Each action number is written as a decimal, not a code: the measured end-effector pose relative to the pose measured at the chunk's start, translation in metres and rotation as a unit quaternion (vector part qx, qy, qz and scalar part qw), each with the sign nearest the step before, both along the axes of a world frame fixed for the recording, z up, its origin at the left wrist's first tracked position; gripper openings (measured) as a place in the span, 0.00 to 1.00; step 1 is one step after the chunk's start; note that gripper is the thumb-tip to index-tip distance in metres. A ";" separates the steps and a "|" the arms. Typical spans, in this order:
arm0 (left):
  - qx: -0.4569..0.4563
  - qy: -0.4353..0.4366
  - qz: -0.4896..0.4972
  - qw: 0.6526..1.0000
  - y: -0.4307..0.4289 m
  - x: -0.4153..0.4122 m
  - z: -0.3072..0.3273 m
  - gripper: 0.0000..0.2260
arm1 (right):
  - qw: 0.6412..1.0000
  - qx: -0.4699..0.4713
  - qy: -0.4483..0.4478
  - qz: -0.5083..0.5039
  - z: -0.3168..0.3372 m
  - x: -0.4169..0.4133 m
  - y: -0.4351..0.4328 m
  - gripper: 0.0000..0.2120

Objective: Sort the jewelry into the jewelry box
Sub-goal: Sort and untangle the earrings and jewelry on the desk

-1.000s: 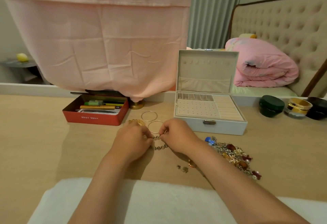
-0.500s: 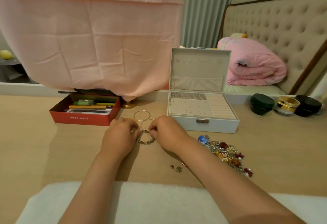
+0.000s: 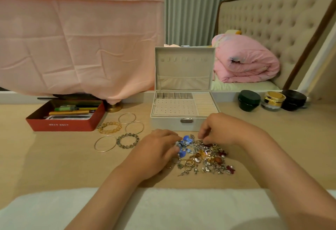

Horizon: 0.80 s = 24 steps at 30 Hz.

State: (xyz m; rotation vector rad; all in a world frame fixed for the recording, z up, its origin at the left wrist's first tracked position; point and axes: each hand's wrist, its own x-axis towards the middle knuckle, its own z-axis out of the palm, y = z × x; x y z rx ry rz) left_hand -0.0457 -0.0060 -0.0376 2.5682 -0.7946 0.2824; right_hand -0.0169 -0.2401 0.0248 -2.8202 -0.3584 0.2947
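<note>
Jewelry pile on table, just near of open box. Left hand: fingers curled at pile's left edge. Right hand: fingertips bent down at far edge. Grasp of either: cannot tell; small pieces indistinct.

Dim warm light; curved wide-angle edges

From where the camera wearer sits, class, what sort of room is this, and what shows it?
Most likely a bedroom: a tufted headboard and rolled pink duvet on a bed behind the table, with cosmetic jars beside the open jewelry box.
</note>
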 end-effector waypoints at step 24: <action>0.065 0.005 0.094 0.993 0.032 0.031 -0.011 0.13 | 0.993 -0.016 -0.053 0.101 -0.036 0.014 0.027 0.18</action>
